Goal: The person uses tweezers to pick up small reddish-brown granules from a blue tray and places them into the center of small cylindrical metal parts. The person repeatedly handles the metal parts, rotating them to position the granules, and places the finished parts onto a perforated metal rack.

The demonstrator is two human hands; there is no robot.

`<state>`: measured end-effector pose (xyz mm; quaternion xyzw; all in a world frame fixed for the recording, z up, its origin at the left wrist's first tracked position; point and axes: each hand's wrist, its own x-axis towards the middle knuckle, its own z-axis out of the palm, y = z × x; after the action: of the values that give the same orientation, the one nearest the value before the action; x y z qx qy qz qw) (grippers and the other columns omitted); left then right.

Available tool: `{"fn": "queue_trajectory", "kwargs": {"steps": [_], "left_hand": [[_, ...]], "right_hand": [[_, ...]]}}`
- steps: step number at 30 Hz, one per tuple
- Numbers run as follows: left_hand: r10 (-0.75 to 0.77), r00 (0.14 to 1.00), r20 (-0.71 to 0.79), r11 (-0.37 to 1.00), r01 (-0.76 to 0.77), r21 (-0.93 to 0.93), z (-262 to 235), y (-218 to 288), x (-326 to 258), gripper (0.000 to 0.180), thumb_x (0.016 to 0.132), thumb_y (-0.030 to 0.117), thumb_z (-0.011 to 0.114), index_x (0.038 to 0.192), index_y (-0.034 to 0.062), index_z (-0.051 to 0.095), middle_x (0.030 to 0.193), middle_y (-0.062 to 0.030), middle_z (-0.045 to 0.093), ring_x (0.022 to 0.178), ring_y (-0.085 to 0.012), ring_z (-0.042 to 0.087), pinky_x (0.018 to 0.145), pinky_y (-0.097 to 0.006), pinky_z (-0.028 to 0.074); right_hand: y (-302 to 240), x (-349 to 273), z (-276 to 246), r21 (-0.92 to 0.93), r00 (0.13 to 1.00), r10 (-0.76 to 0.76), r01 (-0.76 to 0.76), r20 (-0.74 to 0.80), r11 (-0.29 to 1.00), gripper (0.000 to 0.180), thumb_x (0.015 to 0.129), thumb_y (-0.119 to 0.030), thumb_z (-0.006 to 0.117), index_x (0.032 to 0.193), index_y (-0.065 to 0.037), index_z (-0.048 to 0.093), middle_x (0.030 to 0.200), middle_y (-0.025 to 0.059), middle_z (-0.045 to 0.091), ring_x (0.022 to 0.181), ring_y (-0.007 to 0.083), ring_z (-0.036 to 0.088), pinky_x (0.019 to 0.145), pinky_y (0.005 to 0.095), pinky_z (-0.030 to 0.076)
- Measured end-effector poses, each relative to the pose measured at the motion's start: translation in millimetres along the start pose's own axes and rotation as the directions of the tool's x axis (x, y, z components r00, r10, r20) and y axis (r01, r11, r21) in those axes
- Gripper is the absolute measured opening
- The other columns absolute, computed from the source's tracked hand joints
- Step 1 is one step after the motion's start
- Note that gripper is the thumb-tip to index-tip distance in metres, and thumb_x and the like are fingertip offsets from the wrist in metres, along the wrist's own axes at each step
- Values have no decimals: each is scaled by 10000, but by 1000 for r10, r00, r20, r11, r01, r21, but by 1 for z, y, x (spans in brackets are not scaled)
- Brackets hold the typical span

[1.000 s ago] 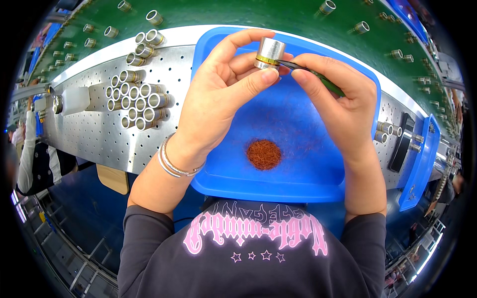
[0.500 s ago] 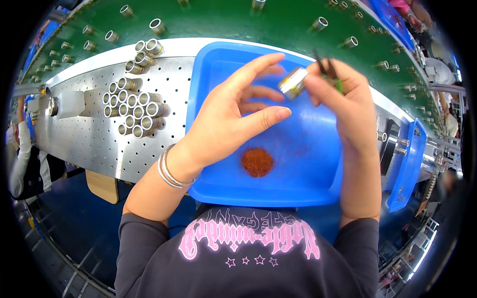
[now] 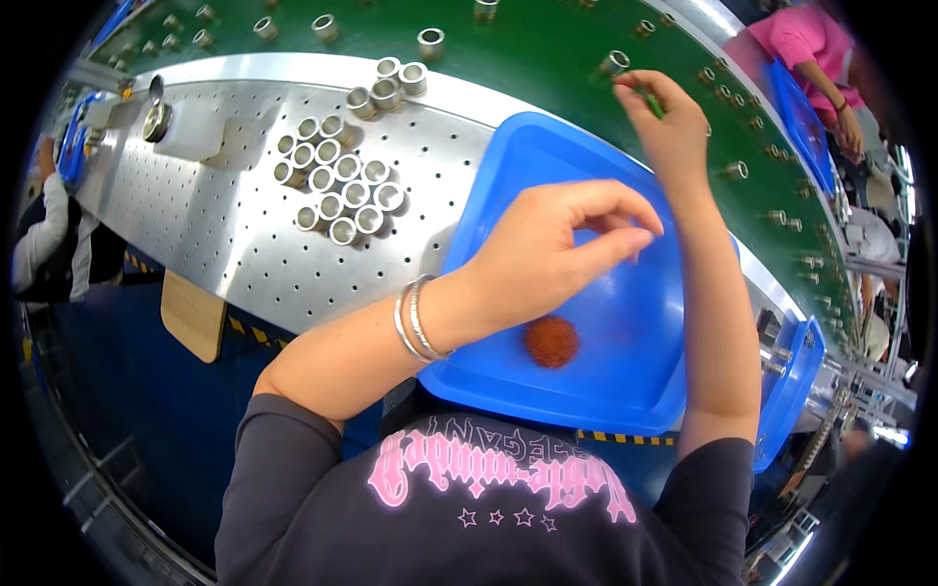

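Observation:
My left hand point(image 3: 547, 249) hovers over the blue tray point(image 3: 479, 205), its fingers loosely curled with a gap between thumb and forefinger and nothing seen in it. In the tray lies a round reddish-brown wiry pad point(image 3: 552, 341). Stretched beyond the tray's far edge, my right hand point(image 3: 674, 127) is over the green conveyor belt. It keeps a slim green-handled tool point(image 3: 655, 105) in its palm; most of the tool is hidden. Just past its fingertips a short metal sleeve point(image 3: 615, 63) stands on the belt.
Several metal sleeves point(image 3: 347, 167) stand grouped on the perforated steel table point(image 3: 254, 215) at left, near a whitish block point(image 3: 191, 134). More sleeves ride the green belt point(image 3: 528, 59). Another blue tray point(image 3: 789, 391) is at right. A person in pink point(image 3: 796, 44) is at the far right.
My right hand has moved away over the belt and no longer pinches the metal sleeve; a sleeve stands beside its fingertips. My left hand's fingers have drawn closer together. The view has turned.

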<state>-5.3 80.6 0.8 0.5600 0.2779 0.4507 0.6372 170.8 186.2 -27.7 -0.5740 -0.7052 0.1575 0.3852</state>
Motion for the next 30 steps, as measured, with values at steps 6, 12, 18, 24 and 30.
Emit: {"fn": "queue_trajectory", "kwargs": {"steps": [6,12,18,24,30], "left_hand": [[93,996,-12,996,-93,13,-3,3,-6,140,885,91,551,865,-30,618,788,-52,618,630,-72,557,569,-200,459],[99,992,-77,995,-98,11,-8,1,-2,129,883,87,556,882,-29,613,806,-52,620,686,-80,563,623,-200,461],[42,982,-181,982,-74,-172,-11,-6,3,148,903,113,532,948,-11,599,862,-39,614,781,-89,560,740,-226,457],[6,994,-110,979,-29,-204,-8,-8,2,141,899,113,535,931,-6,603,849,-36,614,765,-86,556,727,-220,458],[-1,993,-116,986,-18,-163,-11,-3,3,140,897,114,537,930,-5,603,851,-38,614,768,-90,557,720,-221,460]], "right_hand": [[-85,14,76,-89,928,-225,262,297,961,237,797,-159,575,1032,-162,607,891,77,655,843,276,615,700,369,480],[-86,40,98,-209,920,-157,243,359,947,183,812,-188,566,966,-116,631,894,92,654,857,283,612,712,372,476],[-56,32,60,-39,950,-79,95,302,995,187,796,-252,601,908,-108,646,879,87,656,848,269,619,711,374,472],[-74,30,78,-366,919,-21,178,395,913,362,798,-336,629,1112,-184,535,949,79,632,887,270,614,753,366,483],[-59,45,85,-332,933,15,112,360,937,264,789,-255,607,1032,-154,583,882,72,639,835,250,613,711,361,475]]}}
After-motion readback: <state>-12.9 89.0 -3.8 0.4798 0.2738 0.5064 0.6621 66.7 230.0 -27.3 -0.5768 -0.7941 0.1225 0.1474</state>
